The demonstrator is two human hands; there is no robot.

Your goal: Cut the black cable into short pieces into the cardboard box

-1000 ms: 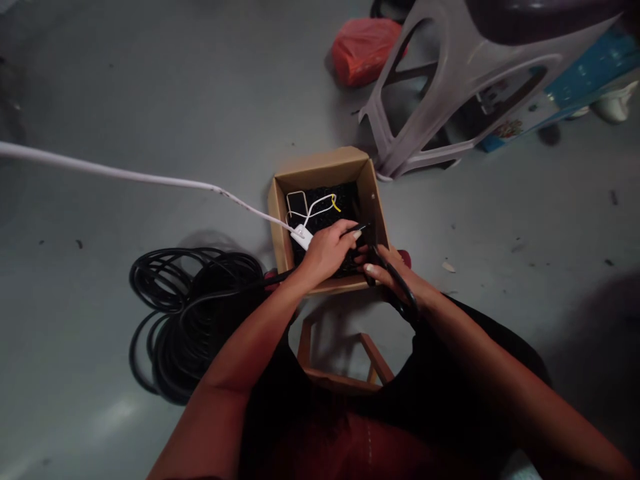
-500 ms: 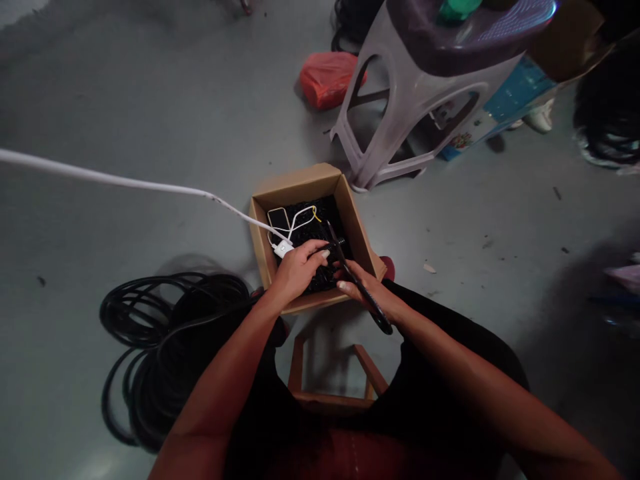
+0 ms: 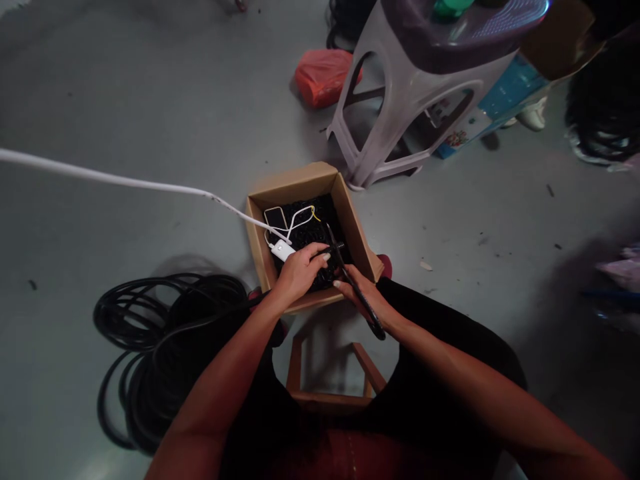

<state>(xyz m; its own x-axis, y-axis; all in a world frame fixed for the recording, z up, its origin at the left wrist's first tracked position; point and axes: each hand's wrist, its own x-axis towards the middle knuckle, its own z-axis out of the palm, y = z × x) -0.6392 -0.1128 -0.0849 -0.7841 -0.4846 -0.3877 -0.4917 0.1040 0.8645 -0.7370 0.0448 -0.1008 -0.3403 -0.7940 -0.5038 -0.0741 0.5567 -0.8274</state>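
Over the open cardboard box [image 3: 357, 223], my left hand [image 3: 300, 270] is closed on a black hose [image 3: 330, 248], its end pointing right between thumb and fingers. My right hand [image 3: 357, 287] grips dark scissors [image 3: 367, 308]. Their blades reach up across the end of the hose, and a handle loop hangs toward my knees. Whether the blades touch the hose I cannot tell. Many small black pieces [image 3: 310, 233] lie inside the box. On them rest a white power bank [image 3: 283, 250], a white cable and a small dark-screened device [image 3: 275, 218].
A thick white cord [image 3: 125, 180] runs from the left into the box. Coiled black hose [image 3: 135, 313] lies on the floor at left. Beyond the box stand a plastic stool [image 3: 400, 87] and a red bag [image 3: 323, 77]. A wooden stool [image 3: 330, 400] shows below me.
The view has shifted slightly, so the surroundings sit a little further left. Both hands keep their grips, and the scissors' handle end hangs slightly lower in the picture.
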